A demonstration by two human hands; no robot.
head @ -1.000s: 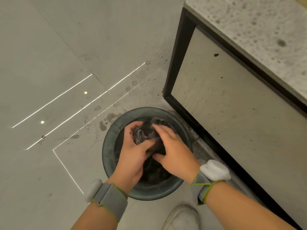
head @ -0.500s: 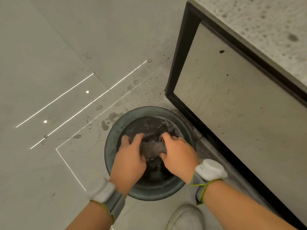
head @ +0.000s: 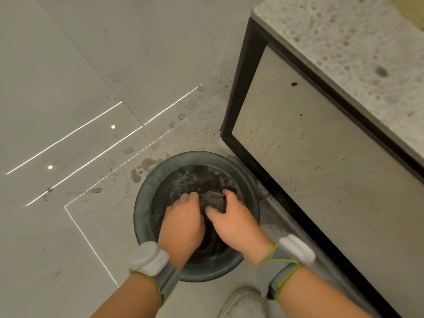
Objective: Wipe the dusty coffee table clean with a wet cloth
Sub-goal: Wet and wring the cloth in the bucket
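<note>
The dark cloth [head: 213, 199] is held down in the water of the round basin [head: 146, 193] on the floor [head: 68, 65], lower than a second ago, when it was lifted and bunched. It is gripped between the left hand [head: 182, 222] and the right hand [head: 234, 222], whose fingers are curled round it. The wrists have been brought nearer together. The dusty bench [head: 358, 53] is seen at right.
</note>
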